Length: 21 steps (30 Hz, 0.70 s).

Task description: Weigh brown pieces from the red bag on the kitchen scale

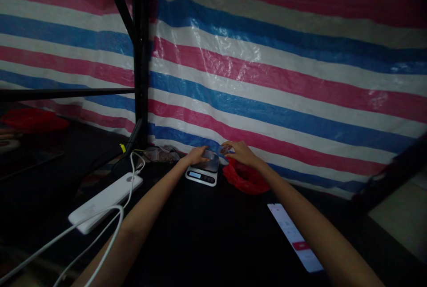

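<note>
A white kitchen scale [201, 177] with a lit display and a dark, shiny top plate stands by the striped sheet. Over the left side of its plate lies my left hand [197, 156], thumb and fingers apart. My right hand [243, 153] pinches a small clear plastic bag [225, 149] with brownish contents, just right of the scale. The bag's contents are too small and dim to name. Below my right hand sits a crumpled red plastic bag [245, 180], its top gaping; what lies inside is hidden in shadow.
A phone [293, 238] with a lit screen lies beneath my right forearm. At left are a white power bank [105, 202] and white cables [115, 229]. Clear bags [160, 153] of brownish items lie behind my left arm. A black metal post [140, 56] and striped sheet [267, 100] bound the table.
</note>
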Motion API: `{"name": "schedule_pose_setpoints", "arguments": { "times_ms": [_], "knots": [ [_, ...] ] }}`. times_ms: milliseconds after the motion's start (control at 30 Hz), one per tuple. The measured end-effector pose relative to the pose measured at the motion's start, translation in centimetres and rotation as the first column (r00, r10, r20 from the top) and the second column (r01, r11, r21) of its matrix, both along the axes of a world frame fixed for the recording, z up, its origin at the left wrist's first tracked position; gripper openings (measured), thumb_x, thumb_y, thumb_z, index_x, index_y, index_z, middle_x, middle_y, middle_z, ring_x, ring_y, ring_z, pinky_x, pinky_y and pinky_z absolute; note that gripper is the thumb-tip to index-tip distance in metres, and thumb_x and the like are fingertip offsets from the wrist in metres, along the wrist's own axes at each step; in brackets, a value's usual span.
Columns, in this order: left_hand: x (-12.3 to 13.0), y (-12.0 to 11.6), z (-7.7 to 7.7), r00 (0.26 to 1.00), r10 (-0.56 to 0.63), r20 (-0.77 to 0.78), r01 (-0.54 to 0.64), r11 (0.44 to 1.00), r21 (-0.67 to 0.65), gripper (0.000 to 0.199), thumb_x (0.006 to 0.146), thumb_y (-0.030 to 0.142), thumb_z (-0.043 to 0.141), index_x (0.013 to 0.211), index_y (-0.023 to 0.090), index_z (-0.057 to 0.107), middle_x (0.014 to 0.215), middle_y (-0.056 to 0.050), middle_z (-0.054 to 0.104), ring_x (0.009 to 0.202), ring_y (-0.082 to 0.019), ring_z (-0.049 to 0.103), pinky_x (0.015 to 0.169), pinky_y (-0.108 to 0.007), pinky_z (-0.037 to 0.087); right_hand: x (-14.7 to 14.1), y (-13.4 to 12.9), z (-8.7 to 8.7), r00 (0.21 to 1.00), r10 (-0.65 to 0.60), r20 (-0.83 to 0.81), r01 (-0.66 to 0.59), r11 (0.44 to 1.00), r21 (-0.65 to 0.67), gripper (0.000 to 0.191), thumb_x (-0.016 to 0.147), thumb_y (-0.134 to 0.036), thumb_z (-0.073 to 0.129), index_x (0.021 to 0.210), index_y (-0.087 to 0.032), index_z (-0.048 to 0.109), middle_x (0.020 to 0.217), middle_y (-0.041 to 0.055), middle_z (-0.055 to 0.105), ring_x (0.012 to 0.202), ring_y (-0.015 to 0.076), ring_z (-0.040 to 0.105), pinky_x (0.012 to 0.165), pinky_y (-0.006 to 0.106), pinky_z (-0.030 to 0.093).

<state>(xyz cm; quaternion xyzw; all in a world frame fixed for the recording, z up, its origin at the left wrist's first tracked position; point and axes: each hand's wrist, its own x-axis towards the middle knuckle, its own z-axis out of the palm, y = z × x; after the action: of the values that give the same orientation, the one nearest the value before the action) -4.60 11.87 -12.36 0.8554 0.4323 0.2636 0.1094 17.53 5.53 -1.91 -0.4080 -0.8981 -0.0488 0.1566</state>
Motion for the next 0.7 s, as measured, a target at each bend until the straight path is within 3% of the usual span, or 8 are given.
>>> {"name": "schedule_pose_setpoints", "arguments": {
  "times_ms": [67, 167, 267, 533, 700],
  "knots": [
    [0.6, -0.3, 0.3, 0.984, -0.043, 0.174, 0.050, 0.998, -0.035, 0.064, 0.068, 0.037, 0.062, 0.122, 0.009, 0.043, 0.120, -0.015, 0.052, 0.106, -0.025, 0.051, 0.090, -0.035, 0.039, -0.1, 0.0, 0.6, 0.992, -0.067, 0.104, 0.060, 0.995, 0.077, 0.035, 0.074, -0.029, 0.060, 0.108, -0.021, 0.055, 0.103, 0.0054, 0.064, 0.096, 0.0223, 0.057, 0.085, 0.036, 0.036],
    [1.4, -0.7, 0.7, 0.887, -0.115, 0.447, 0.189, 0.974, -0.124, 0.060, 0.070, 0.042, 0.060, 0.120, 0.011, 0.047, 0.112, -0.011, 0.058, 0.097, -0.022, 0.056, 0.084, -0.033, 0.043, -0.7, 0.1, 1.4, 0.957, -0.163, 0.240, 0.125, 0.978, 0.166, 0.033, 0.077, -0.028, 0.057, 0.109, -0.021, 0.055, 0.101, 0.0073, 0.064, 0.094, 0.0244, 0.057, 0.084, 0.037, 0.034],
    [2.0, -1.2, 1.2, 0.797, -0.148, 0.585, 0.298, 0.939, -0.170, 0.054, 0.071, 0.041, 0.060, 0.115, 0.011, 0.053, 0.105, -0.009, 0.062, 0.090, -0.021, 0.058, 0.079, -0.031, 0.045, -1.5, 0.2, 2.4, 0.928, -0.179, 0.326, 0.110, 0.970, 0.218, 0.034, 0.078, -0.029, 0.056, 0.110, -0.020, 0.054, 0.103, 0.0095, 0.063, 0.096, 0.0252, 0.056, 0.083, 0.035, 0.032],
    [2.4, -1.9, 1.8, 0.758, -0.144, 0.637, 0.324, 0.930, -0.176, 0.056, 0.067, 0.038, 0.064, 0.113, 0.008, 0.054, 0.096, -0.011, 0.064, 0.077, -0.018, 0.060, 0.068, -0.028, 0.046, -3.9, -0.2, 4.2, 0.843, -0.149, 0.516, -0.042, 0.939, 0.341, 0.021, 0.081, -0.025, 0.051, 0.099, -0.018, 0.058, 0.091, 0.0112, 0.063, 0.090, 0.0249, 0.053, 0.080, 0.037, 0.028],
    [2.5, -2.0, 2.2, 0.744, -0.175, 0.644, 0.330, 0.936, -0.126, 0.050, 0.067, 0.038, 0.065, 0.106, 0.008, 0.058, 0.099, -0.011, 0.064, 0.083, -0.020, 0.060, 0.072, -0.029, 0.046, -5.2, -0.4, 4.4, 0.774, -0.115, 0.623, -0.179, 0.903, 0.390, 0.021, 0.083, -0.015, 0.043, 0.096, -0.016, 0.060, 0.092, 0.0109, 0.062, 0.091, 0.0249, 0.051, 0.082, 0.038, 0.027]
  ]
}}
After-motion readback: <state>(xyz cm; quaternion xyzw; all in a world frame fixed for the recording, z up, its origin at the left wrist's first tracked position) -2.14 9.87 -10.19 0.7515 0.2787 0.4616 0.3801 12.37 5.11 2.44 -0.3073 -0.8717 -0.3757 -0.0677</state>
